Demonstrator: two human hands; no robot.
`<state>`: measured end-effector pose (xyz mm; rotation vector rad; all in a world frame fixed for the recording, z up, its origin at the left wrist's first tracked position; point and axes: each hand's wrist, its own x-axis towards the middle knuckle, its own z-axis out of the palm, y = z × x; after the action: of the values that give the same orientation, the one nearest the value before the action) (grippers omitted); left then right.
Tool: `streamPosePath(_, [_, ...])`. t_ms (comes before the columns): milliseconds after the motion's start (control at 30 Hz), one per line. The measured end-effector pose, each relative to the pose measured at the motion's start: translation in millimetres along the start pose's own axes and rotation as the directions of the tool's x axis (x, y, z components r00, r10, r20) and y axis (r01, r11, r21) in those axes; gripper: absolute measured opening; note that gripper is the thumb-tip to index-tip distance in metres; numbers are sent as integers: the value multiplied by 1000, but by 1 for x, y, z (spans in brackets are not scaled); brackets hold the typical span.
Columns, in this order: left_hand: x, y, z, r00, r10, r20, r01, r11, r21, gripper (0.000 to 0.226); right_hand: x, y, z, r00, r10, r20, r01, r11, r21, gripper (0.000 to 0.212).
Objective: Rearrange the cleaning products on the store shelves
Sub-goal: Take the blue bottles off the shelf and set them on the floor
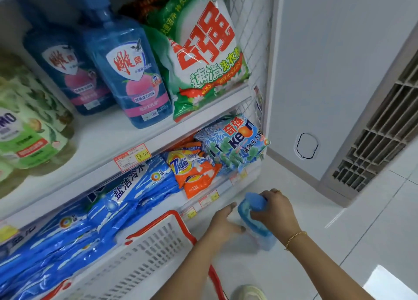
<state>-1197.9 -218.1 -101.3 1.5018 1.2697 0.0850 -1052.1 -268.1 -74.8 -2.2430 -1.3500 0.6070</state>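
Observation:
A blue detergent bottle (pixel 254 218) stands on the white floor in front of the shelf's bottom edge. My right hand (pixel 274 209) grips its blue pump top from above. My left hand (pixel 222 220) lies open against the bottle's left side, fingers straight. On the upper shelf (pixel 117 132) stand two blue bottles of the same kind (pixel 129 73) next to a green and white washing powder bag (pixel 203 50).
A white and red shopping basket (pixel 144 250) sits on the floor left of my arms. The lower shelf holds blue bags (pixel 126 193), an orange Tide bag (pixel 194 170) and a blue Keon bag (pixel 235 141). A white wall and vent grille (pixel 375 145) stand at right. My shoe (pixel 248 293) shows below.

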Motion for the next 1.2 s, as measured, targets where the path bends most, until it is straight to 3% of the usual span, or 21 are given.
streamPosePath(100, [-17,-3,-26,995,91,-30,-91,996,-20,94,-8,-42,-38,989,-149,7,149,989,-13,28])
streamPosePath(300, [-77,11,-82,905,315,-285,-375,908,-188,71,-37,-153,-122,873,-482,-73,485,874,31,23])
streamPosePath(467, [-135,40,-152,848,420,-324,-502,831,-237,93,-54,-244,-176,762,-636,-124,643,718,267,29])
streamPosePath(567, [-164,39,-197,842,439,-313,-522,809,-269,97,-49,-289,-189,732,-665,-149,650,617,444,17])
streamPosePath(667, [-185,27,-220,857,391,-337,-498,798,-341,105,-43,-322,-184,749,-645,-153,619,597,511,54])
streamPosePath(800, [-201,9,-216,872,303,-385,-462,772,-437,108,-28,-352,-160,821,-565,-83,508,656,558,30])
streamPosePath(1000, [-214,-10,-195,939,182,-292,-332,702,-631,114,-14,-374,-130,827,-556,89,486,784,386,46])
streamPosePath(1100, [-204,-12,-199,946,126,-298,-308,634,-710,116,-8,-371,-122,824,-561,82,499,786,366,44])
streamPosePath(1200, [-195,4,-212,939,84,-333,-320,566,-760,113,-9,-364,-120,816,-570,99,506,786,356,59])
